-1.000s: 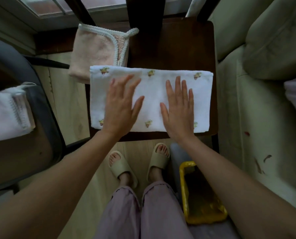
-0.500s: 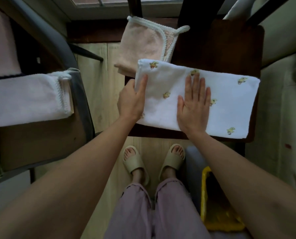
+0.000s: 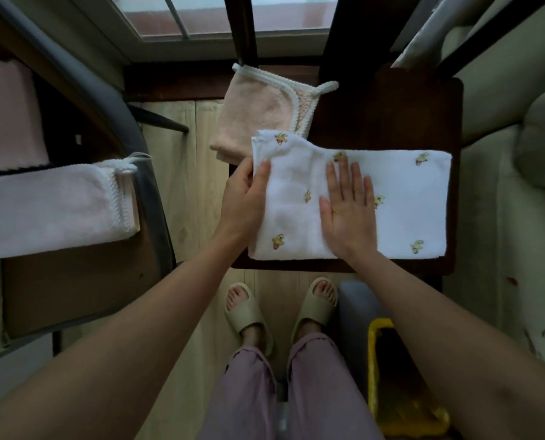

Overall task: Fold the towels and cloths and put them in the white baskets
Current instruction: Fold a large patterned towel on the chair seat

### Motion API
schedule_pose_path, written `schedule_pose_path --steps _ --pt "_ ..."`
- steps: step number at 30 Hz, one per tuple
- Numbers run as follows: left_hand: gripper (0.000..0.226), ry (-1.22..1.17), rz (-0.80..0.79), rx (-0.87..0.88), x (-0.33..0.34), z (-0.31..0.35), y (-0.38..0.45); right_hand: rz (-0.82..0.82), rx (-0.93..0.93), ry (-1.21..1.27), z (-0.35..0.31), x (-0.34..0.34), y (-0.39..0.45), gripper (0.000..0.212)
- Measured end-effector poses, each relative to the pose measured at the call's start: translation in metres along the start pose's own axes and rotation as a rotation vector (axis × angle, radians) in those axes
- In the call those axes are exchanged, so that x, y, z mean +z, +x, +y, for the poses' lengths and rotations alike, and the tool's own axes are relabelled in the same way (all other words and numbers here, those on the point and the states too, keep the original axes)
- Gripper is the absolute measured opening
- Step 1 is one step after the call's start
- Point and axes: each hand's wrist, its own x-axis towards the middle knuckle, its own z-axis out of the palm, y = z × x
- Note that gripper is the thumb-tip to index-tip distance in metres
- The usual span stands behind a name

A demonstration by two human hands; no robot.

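a white cloth printed with small yellow figures lies across a dark wooden table. the left hand pinches the cloth's left edge, thumb on top, and that end is raised off the table in a soft fold. the right hand lies flat on the cloth's middle, fingers straight and together. a peach towel with white trim sits folded at the table's far left corner, hanging partly over the edge, just beside the white cloth. to the left, a pale pink towel rests on a brown surface. below, two feet in beige slippers stand on pale floorboards, near a yellow bin.
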Motion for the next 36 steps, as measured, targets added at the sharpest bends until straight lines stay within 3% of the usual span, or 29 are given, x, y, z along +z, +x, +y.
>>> schedule_pose_path --steps 3,7,9,11,15,20,23,27,31,36 --pt "0.023 0.038 -0.030 0.008 0.003 0.018 -0.009 -0.068 0.064 0.546 0.011 -0.032 -0.010 0.054" --pt "0.028 0.050 -0.060 0.046 0.035 0.048 -0.021 -0.004 0.675 1.386 0.040 -0.093 -0.026 0.036" --pt "0.026 0.050 -0.098 0.074 0.069 0.057 -0.027 -0.025 0.830 1.658 0.062 -0.111 -0.030 0.039" --pt "0.022 0.080 -0.169 0.058 0.107 0.061 -0.032 -0.070 0.849 1.772 0.084 -0.123 -0.033 0.047" --pt "0.027 0.163 -0.321 -0.008 0.168 0.055 -0.030 -0.149 0.832 1.662 0.117 -0.129 -0.030 0.055" --pt "0.028 0.588 -0.048 0.360 0.167 0.030 -0.007 -0.144 0.761 1.293 0.131 -0.111 -0.018 0.047" --pt "0.036 0.689 0.029 0.412 0.154 0.027 0.015 -0.040 0.669 0.973 0.124 -0.099 -0.008 0.043" --pt "0.044 0.820 -0.148 0.309 0.147 0.031 0.040 -0.056 0.628 0.725 0.125 -0.090 0.003 0.047" --pt "0.036 0.942 -0.273 0.405 0.142 0.030 0.047 -0.109 0.535 0.547 0.120 -0.092 0.002 0.053" --pt "0.019 0.841 -0.324 0.515 0.146 0.037 0.038 -0.078 0.413 0.479 0.118 -0.096 0.000 0.028"
